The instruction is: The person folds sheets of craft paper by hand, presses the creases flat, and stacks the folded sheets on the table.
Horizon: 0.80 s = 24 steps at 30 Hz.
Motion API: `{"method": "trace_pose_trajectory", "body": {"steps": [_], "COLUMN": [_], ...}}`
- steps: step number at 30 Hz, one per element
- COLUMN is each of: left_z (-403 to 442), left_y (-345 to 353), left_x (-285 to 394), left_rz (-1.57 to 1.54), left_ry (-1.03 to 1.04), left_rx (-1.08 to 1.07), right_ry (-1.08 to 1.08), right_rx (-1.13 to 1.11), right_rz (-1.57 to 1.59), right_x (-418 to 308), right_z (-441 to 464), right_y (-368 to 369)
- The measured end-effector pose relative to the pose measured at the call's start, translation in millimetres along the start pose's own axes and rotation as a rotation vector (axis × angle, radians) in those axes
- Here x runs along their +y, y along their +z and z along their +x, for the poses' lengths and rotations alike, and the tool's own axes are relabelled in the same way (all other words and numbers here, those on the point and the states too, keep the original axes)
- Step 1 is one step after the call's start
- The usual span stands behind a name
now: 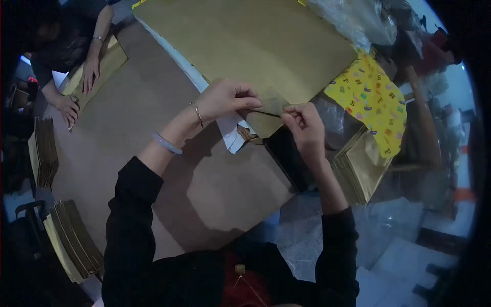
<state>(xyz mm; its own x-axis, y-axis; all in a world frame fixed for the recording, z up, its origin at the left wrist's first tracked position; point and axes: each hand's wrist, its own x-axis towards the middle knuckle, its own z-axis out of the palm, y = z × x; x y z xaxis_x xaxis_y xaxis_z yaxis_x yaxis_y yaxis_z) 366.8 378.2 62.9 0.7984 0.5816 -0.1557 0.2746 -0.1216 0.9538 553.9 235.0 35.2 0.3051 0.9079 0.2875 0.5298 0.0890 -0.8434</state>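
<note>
Both hands meet over the near corner of a large brown-gold sheet (pixel 255 41). My left hand (pixel 225 100), with a bracelet and a bangle on its wrist, pinches the left end of a small, thin, see-through piece (pixel 271 104). The fingers of my right hand (pixel 307 123) are closed on its right end. A dark line runs between the two hands along the piece. Just below lie a torn white paper edge (pixel 231 138) and a black flat object (pixel 287 153) beside my right wrist.
A co-worker's hands (pixel 91 74) rest on a gold sheet (pixel 115 59) at upper left. Stacks of folded gold-brown paper stand at left (pixel 74 238) and right (pixel 360 163). Yellow printed paper (pixel 371 97) and clear plastic (pixel 358 20) lie at right.
</note>
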Motion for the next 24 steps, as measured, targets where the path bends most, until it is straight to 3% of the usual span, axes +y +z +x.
{"method": "trace_pose_trajectory", "body": {"steps": [3, 7, 9, 12, 16, 20, 22, 24], "left_z": [-2.0, 2.5, -0.8, 1.0, 2.1, -3.3, -3.6, -0.6], "left_y": [0.6, -3.5, -5.6, -6.4, -3.1, -0.9, 2.5, 3.9], "left_x": [6.7, -4.9, 1.5, -0.8, -2.1, -0.7, -3.8, -8.7], "left_rz": [-0.006, -0.016, -0.011, -0.055, 0.100, 0.335, 0.337, 0.259], "left_ry": [-0.001, 0.049, 0.033, 0.061, 0.035, 0.205, 0.224, 0.190], "left_rx": [-0.023, -0.096, -0.096, -0.134, -0.099, -0.005, 0.036, 0.049], "right_ry": [-0.096, -0.126, 0.051, 0.076, 0.116, 0.108, -0.013, -0.135], "right_rx": [-0.076, -0.075, -0.085, -0.098, -0.130, -0.127, 0.067, 0.111], "right_rz": [-0.180, -0.160, -0.065, -0.039, -0.065, -0.004, -0.075, -0.113], "right_x": [-3.2, -8.7, -10.8, -6.1, -10.5, -7.7, -7.4, -8.8], "right_z": [2.8, 5.4, 5.7, 8.6, 12.2, 10.8, 5.9, 2.0], "right_y": [-4.0, -2.0, -3.0, -2.0, -5.1, -0.1, 6.2, 7.4]}}
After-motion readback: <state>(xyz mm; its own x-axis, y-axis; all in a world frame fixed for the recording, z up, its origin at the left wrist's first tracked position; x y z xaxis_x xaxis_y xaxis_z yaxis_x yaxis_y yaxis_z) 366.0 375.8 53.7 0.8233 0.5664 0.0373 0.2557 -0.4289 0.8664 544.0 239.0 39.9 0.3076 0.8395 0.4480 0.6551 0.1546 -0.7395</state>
